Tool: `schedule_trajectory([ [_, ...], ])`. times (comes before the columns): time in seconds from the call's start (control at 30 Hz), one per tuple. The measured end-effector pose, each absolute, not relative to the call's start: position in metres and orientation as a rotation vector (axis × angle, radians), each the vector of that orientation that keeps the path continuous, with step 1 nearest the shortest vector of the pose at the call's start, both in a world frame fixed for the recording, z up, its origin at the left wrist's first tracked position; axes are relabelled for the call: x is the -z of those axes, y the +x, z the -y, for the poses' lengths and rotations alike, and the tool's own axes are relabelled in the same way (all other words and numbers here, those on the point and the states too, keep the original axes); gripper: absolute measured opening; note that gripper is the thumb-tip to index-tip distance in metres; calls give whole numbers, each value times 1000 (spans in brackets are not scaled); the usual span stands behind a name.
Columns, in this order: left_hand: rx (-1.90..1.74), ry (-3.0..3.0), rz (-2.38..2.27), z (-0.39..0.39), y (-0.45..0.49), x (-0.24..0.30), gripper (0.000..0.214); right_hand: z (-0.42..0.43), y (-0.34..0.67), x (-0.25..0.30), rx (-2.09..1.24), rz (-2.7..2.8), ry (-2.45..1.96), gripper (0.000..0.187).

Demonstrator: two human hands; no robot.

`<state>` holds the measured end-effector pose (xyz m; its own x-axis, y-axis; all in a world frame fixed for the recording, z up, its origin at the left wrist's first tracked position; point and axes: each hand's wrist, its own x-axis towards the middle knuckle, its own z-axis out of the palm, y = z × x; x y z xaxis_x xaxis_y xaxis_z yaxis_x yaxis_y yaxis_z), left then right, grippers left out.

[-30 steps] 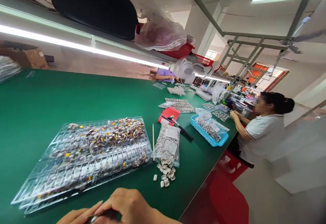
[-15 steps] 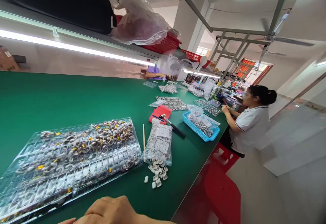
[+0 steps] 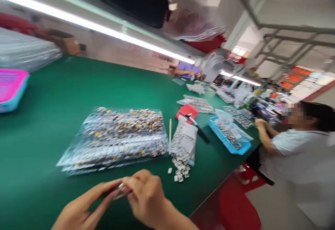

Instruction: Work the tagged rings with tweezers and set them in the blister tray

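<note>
At the bottom of the view, my left hand pinches a small silvery piece, perhaps a ring, between thumb and forefinger. The fingers of my right hand close on its other side, so both hands grip it above the green table. Blur and fingers hide its exact shape. Just beyond lie stacked clear trays filled with ring-like pieces, some with yellow tags. Right of them a loose pile of small white hollow caps spills by a clear bag of similar pieces.
A thin wooden stick lies between trays and bag. Behind are a red sheet and a black-handled tool. A blue basket stands near the table edge, beside a seated co-worker. A pink-and-blue basket sits far left.
The view has swung left, so the trays and bag appear further right and the pink-and-blue basket shows. Both hands have come up into view, holding the small silvery piece.
</note>
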<state>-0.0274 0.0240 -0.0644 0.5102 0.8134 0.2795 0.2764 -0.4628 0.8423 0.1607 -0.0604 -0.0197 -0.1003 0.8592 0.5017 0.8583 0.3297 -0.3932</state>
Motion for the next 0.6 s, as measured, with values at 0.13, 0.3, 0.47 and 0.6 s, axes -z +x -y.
schedule_trajectory([
  [0.13, -766, 1886, -862, -6, -17, 7, 20, 65, 160, 10, -115, 1836, -1447, 23],
  [0.3, -796, 1703, -921, -4, -12, 1, 20, 66, 160, 8, -524, 1594, -1417, 14],
  [0.47, -818, 1562, -921, 2, -11, 0, 22, 72, 159, 5, -821, 1374, -1492, 12],
  [0.6, -830, 1442, -901, 3, -11, -1, 22, 73, 159, 4, -899, 1306, -1482, 13],
])
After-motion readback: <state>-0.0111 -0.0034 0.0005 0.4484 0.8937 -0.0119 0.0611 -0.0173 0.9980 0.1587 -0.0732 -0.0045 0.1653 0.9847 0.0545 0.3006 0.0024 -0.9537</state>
